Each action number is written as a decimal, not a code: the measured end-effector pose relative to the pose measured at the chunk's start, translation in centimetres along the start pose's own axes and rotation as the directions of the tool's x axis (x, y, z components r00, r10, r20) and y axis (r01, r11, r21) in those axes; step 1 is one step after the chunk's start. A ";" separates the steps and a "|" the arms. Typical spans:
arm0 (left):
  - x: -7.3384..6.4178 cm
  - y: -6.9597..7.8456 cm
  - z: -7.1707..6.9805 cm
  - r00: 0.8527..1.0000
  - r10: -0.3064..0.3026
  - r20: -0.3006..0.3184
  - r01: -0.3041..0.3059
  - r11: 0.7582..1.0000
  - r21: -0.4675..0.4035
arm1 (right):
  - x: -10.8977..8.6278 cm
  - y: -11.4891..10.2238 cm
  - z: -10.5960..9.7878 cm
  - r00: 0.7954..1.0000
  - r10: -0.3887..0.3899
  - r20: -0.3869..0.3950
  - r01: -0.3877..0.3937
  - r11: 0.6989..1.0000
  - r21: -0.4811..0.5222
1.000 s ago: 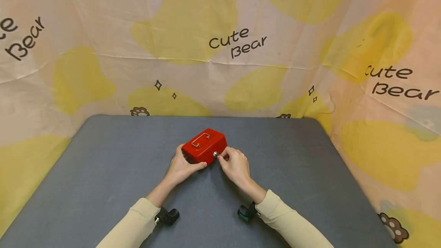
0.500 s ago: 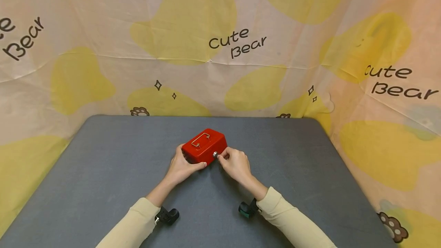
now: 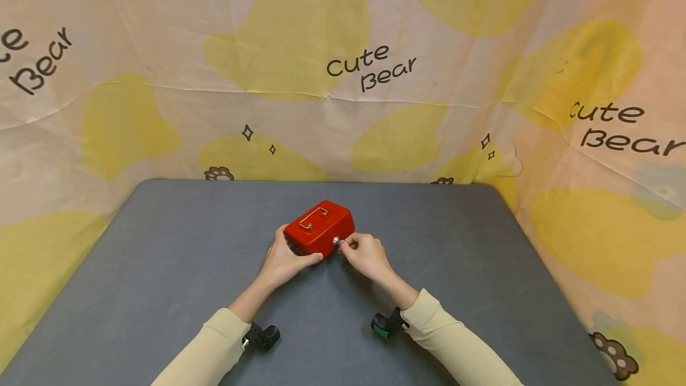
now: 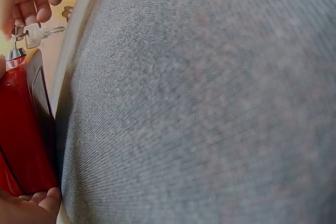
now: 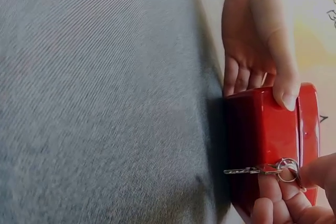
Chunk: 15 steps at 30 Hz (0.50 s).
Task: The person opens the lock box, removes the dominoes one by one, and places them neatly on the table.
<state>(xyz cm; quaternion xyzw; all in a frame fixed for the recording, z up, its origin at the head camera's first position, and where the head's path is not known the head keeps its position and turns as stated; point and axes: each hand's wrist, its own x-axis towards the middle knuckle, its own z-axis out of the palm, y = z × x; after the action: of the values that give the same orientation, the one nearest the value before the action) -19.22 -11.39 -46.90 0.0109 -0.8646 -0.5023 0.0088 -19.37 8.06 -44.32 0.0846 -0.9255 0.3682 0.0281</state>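
A red cash box (image 3: 320, 228) with a thin wire handle (image 3: 313, 218) on its lid sits on the table, its lid down. My left hand (image 3: 281, 260) grips its near left end, thumb across the front face and the other fingers round the end and low side. On the front face is a round silver lock (image 4: 16, 54), with a key standing in it. My right hand (image 3: 367, 253) pinches that key between thumb and fingers. From a metal ring (image 5: 287, 170) a second key (image 4: 34, 34) dangles beside the lock, its blade sticking out free.
The grey table (image 3: 187, 243) stretches round the box on all sides. A patterned cloth (image 3: 289, 46) hangs behind the table and at both sides. Black wrist-worn devices (image 3: 261, 336) stick out inward from both sleeve cuffs.
My right hand has shifted very slightly to the right and lower at the lock, and the dangling key now shows below it. My left hand and the box stay put.
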 end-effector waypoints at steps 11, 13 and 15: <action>-0.1 0.0 0.1 1.000 0.000 -0.001 0.000 1.000 0.006 | 0.1 0.1 -0.3 0.977 0.158 0.140 -0.178 0.973 0.145; -0.1 0.0 0.1 1.000 -0.002 -0.004 0.002 1.000 0.008 | 0.1 0.1 -0.2 0.972 0.182 0.150 -0.207 0.963 0.171; -0.1 0.0 0.1 1.000 -0.003 -0.008 0.003 1.000 0.011 | 0.2 0.1 -0.1 0.965 0.205 0.162 -0.237 0.950 0.206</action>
<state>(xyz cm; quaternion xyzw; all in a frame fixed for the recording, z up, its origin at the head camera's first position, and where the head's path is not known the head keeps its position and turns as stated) -19.15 -11.27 -46.99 0.0143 -0.8672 -0.4976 0.0112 -19.60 8.18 -44.27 0.0083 -0.8815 0.4640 -0.0877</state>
